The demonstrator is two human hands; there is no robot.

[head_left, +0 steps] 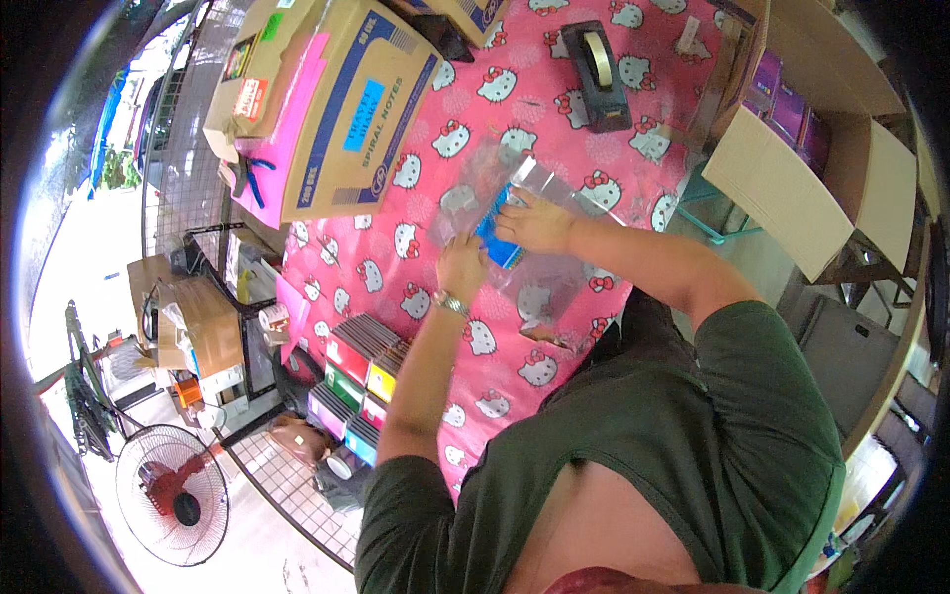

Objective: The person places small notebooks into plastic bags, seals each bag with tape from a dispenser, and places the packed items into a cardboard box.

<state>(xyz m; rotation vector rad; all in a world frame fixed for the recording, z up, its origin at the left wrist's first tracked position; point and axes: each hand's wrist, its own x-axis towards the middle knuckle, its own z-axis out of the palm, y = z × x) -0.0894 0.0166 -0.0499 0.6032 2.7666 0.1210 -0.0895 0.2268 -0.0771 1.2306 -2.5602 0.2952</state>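
Pink and cat-patterned, the counter (524, 386) bears a carton (341, 109) at its far left, a tape dispenser (609, 111) farther back to the right and stacks of colourful notebooks (346, 356) near its left edge, with a fan (173, 495) beyond on the floor. Near the middle, a blue pack (503, 255) lies on clear plastic (544, 181). Over it the right hand (537, 224) rests with bent fingers, while the left hand (461, 263) has its fingertips at the pack's left edge, though whether either pinches it I cannot tell.
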